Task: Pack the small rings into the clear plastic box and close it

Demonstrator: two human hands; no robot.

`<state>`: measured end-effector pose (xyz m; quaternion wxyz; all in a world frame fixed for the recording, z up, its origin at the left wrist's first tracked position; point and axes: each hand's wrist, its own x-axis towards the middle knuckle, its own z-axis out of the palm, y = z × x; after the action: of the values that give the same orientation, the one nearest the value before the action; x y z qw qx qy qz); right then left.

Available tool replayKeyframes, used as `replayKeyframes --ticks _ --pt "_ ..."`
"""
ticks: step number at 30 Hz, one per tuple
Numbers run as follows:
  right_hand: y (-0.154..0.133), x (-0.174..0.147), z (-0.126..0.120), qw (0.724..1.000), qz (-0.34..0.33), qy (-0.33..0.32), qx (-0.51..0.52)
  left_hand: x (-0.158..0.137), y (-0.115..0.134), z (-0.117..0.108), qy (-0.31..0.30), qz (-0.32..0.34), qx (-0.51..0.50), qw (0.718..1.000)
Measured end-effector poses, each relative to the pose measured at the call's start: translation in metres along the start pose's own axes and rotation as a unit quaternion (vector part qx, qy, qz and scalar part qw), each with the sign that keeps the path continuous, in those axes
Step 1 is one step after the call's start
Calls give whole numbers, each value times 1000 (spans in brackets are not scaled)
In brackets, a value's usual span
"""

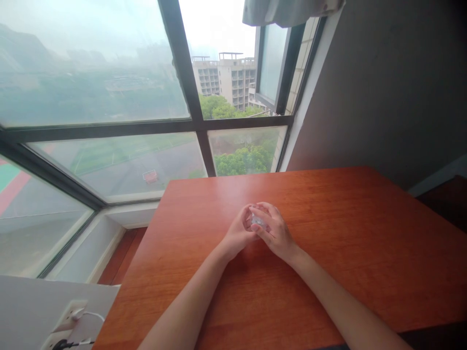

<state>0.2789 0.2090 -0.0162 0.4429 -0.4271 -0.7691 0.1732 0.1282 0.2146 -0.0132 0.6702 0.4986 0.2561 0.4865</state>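
My left hand [239, 232] and my right hand [275, 231] meet over the middle of a reddish wooden table [365, 243]. Between the fingertips of both sits a small clear, glassy object [258, 222], mostly hidden by my fingers; what it is cannot be told. Both hands curl around it, wrists resting on the tabletop.
A large window [146, 121] with dark frames runs behind the table, with one pane swung open at the upper right [273, 63]. A grey wall [383, 87] stands at the right. At the lower left a white wall socket [69, 316] holds plugged cables.
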Motion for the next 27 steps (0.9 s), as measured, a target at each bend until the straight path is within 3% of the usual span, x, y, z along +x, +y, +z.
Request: replayKeyframes --ticks 11,15,18,23,27 --pt "3 2 -8 983 98 31 152 -2 -2 -4 -1 -38 10 999" --pt "11 4 -13 963 167 100 188 0 5 -12 38 -10 16 999" --pt "23 6 -16 950 201 135 196 -1 27 -32 88 12 71 994" --pt "29 7 -13 946 220 126 203 -15 76 -79 133 -4 317 939" --pt "27 6 -8 963 191 102 162 -24 93 -102 132 -14 462 877"
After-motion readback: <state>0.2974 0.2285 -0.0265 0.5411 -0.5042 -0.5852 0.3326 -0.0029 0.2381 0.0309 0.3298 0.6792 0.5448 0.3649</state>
